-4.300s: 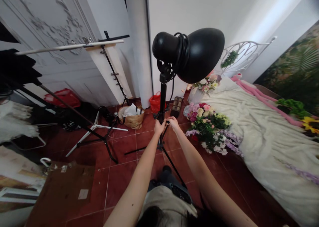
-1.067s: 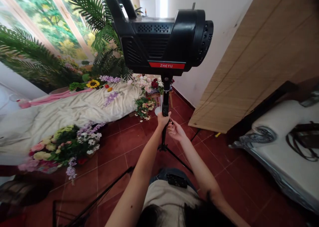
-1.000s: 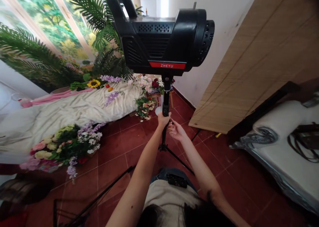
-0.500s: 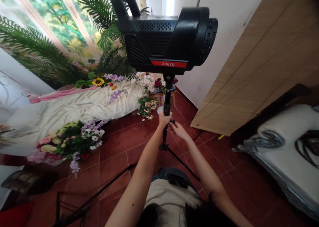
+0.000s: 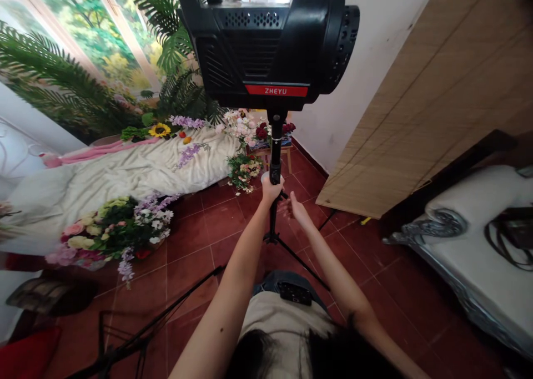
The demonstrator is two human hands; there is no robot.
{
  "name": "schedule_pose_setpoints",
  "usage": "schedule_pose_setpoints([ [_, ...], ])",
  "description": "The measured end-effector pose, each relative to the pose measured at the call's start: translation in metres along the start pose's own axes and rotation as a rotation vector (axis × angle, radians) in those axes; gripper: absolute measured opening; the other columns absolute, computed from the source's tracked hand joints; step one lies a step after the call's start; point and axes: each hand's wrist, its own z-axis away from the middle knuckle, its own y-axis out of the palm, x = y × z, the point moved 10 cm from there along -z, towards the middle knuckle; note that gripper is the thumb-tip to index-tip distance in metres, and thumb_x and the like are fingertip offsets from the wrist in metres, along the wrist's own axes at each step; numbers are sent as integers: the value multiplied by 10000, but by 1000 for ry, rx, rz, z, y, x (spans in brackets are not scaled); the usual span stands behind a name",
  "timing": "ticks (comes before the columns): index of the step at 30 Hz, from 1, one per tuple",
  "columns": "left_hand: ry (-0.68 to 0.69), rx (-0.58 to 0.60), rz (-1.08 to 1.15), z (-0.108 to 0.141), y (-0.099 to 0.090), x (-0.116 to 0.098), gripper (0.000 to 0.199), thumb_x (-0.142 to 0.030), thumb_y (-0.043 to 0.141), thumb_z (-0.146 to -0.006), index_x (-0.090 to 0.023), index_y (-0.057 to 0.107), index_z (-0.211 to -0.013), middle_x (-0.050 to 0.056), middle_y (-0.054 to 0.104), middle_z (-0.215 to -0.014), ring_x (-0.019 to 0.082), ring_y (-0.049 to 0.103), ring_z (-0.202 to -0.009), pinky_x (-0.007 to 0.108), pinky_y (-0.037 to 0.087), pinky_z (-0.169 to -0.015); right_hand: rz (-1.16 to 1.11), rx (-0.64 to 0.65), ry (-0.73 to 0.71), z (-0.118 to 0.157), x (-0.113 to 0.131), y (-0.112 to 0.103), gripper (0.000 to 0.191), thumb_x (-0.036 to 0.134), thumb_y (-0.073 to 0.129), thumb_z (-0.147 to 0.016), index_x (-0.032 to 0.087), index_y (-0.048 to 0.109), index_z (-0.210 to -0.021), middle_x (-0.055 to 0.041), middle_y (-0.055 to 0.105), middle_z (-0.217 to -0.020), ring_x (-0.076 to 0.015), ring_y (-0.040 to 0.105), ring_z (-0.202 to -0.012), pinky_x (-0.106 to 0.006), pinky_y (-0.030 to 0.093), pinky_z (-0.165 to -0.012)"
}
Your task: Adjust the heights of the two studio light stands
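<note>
A black studio light (image 5: 258,51) with a red "ZHEYU" label sits on top of a black light stand (image 5: 275,154). My left hand (image 5: 272,190) is wrapped round the stand's pole, just below a collar. Close by on the right, my right hand (image 5: 296,208) has its thumb and fingers apart, beside a small black knob (image 5: 283,195) that sticks out from the pole. A small gap shows between thumb and knob. Lower down, the stand's legs (image 5: 302,262) spread over the red tiles.
Left lies a cream cloth (image 5: 137,171) with flowers and a sunflower (image 5: 160,130); a bouquet (image 5: 112,229) stands before it. A second black stand (image 5: 166,312) crosses the lower left. At right are a bamboo blind (image 5: 375,124) and a white sofa with silver trim (image 5: 470,246).
My right hand has come off the knob and its fingers have spread. My left hand still grips the pole. The light appears higher and slightly further left in view.
</note>
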Motion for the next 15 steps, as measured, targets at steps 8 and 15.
schedule_pose_setpoints([
  [8, 16, 44, 26, -6, 7, 7, 175, -251, 623, -646, -165, 510, -543, -1, 544, -461, 101, 528, -429, 201, 411, -455, 62, -46, -96, 1, 26, -5, 436, 615, 584, -740, 182, 561, -787, -35, 672, -685, -100, 538, -470, -195, 389, -411],
  [15, 12, 74, 27, -5, 9, 8, 199, -267, 600, -660, -172, 501, -515, -1, 548, -458, 102, 527, -429, 212, 424, -467, 300, -236, -343, 2, 42, -17, 319, 470, 629, -739, 205, 532, -887, 3, 629, -703, -142, 576, -626, -252, 452, -608],
])
